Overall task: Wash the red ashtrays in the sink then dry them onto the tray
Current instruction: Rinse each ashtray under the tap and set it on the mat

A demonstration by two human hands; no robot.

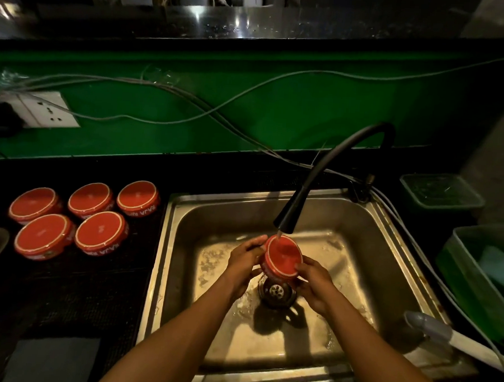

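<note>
Grip: both hands, left hand [245, 260] and right hand [313, 281], pinched the red ashtray [282, 258] by opposite rims, tilted under the faucet [285, 221] stream above the sink [183, 245].

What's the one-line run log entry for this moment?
step: rinsing | held: red ashtray under faucet stream, over sink | left hand, right hand: both gripping it | five ashtrays upside down on left counter

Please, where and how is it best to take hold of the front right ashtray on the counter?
Probably by its side wall, from above: that ashtray lies upside down, flat base up, so nothing there to pinch. Fingers can span the round wall; its neighbours sit close on the left and behind.
</note>
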